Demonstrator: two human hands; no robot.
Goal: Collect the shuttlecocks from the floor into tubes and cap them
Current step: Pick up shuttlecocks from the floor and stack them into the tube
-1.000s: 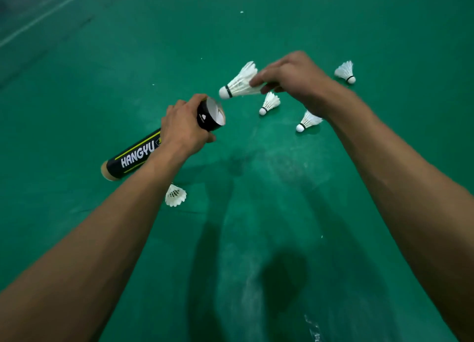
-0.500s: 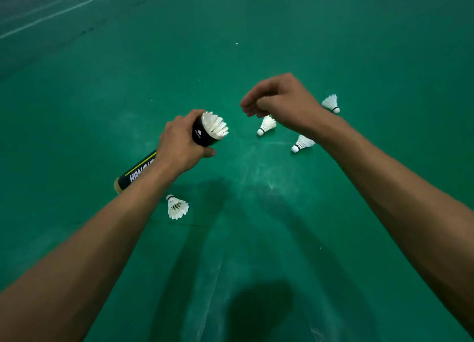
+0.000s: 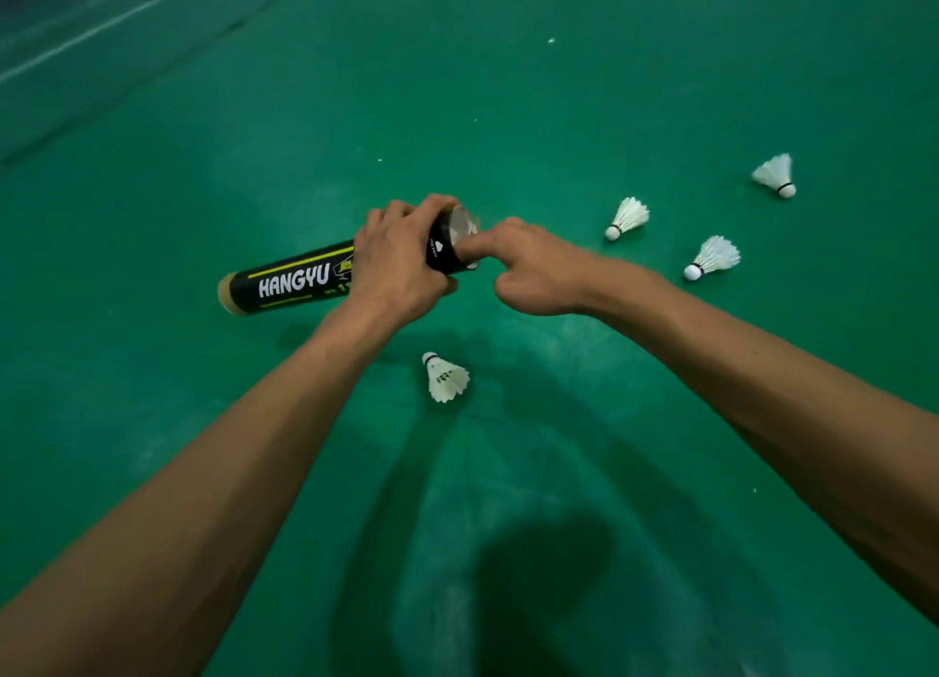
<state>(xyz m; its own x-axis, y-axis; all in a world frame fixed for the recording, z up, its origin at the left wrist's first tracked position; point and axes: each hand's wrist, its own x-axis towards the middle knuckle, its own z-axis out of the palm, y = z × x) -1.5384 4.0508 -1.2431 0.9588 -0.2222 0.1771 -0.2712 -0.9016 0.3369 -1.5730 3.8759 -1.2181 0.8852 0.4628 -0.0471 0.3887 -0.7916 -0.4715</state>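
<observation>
Down on the green court floor, we hold the black tube left of ctr, lying nearly level w/ its tan end pointing left and its open mouth pointing right. White "HANGYU" lettering and yellow stripes run along its side. Our left hand grasps the tube close to the mouth, fingers wrapped over the top and the thumb showing underneath. Our right hand meets it from the right: forefinger and thumb reach to the rim of the mouth, w/ the other fingers curled under the palm. Blur at the mouth hides the fingertips, so we cannot tell whether they pinch anything or only press there. Four white feather shuttlecocks lie loose on the floor. The near shuttlecock rests just below our left wrist, cork end away from us. Three more sit to the right, well apart from the tube: the middle shuttlecock nearest the right hand, the lower shuttlecock just beyond the right forearm, and the far shuttlecock toward the upper right. A white court line crosses the top left corner, and a dark shadow falls btwn our forearms at bottom.
</observation>
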